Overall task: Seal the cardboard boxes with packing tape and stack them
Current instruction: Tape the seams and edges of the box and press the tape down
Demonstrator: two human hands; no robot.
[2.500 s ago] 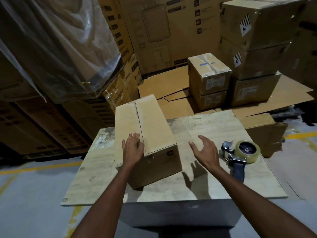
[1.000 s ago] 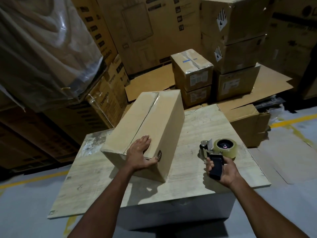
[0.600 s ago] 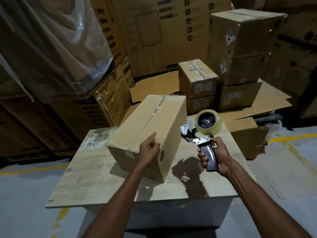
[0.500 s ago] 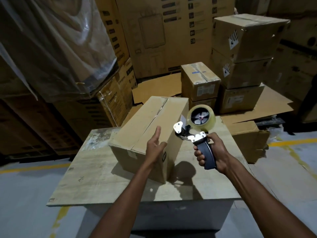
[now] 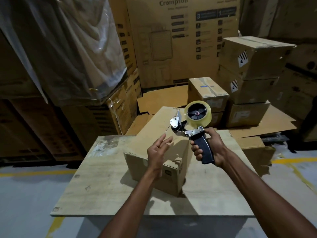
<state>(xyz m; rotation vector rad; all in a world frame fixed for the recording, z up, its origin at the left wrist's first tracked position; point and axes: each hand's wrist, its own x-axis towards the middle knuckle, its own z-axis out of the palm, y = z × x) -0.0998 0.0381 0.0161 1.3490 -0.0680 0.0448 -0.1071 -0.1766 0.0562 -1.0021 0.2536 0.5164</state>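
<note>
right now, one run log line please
right hand grips tape dispenser | left hand open beside its front | box on table

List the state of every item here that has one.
Cardboard box: flaps closed, no tape visible, resting on the table.
Tape dispenser: held above the box, roll loaded.
Right hand: grips the dispenser handle.
Left hand: open, fingers near the dispenser's front.
Small rear box: taped shut, stacked.
</note>
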